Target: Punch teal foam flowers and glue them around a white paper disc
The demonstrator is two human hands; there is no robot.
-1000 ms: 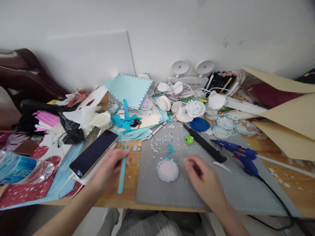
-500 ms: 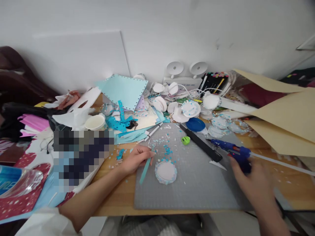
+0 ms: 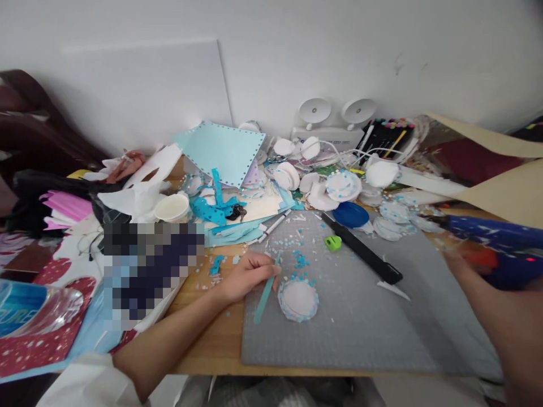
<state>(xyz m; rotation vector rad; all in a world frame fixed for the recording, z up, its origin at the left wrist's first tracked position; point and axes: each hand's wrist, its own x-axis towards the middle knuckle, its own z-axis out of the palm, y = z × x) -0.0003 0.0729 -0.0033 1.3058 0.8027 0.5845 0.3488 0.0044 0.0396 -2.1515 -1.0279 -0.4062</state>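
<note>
My left hand (image 3: 250, 277) rests at the left edge of the grey cutting mat (image 3: 356, 339), its fingers pinched on a narrow teal paper strip (image 3: 263, 302) that slants down toward the front. Just right of the strip lies a round white paper disc (image 3: 298, 301) with a ruffled blue-and-white rim. At the far right, my right hand (image 3: 504, 322) is closed round a blue hot glue gun (image 3: 496, 232), its nozzle pointing left. The gun and hand are blurred and partly cut off. Blue confetti bits (image 3: 301, 260) lie scattered behind the disc.
A black bar-shaped tool (image 3: 362, 249), a small green item (image 3: 333, 243) and a blue lid (image 3: 350, 215) lie on the mat's back part. Behind are piled paper discs (image 3: 343, 185), blue sheets (image 3: 223, 152) and a paper cup (image 3: 172, 208). A plastic bottle (image 3: 38, 311) lies at left.
My right hand has lifted the glue gun up and right, closer to the camera. My left hand keeps the strip beside the disc. The whole view has shifted slightly.
</note>
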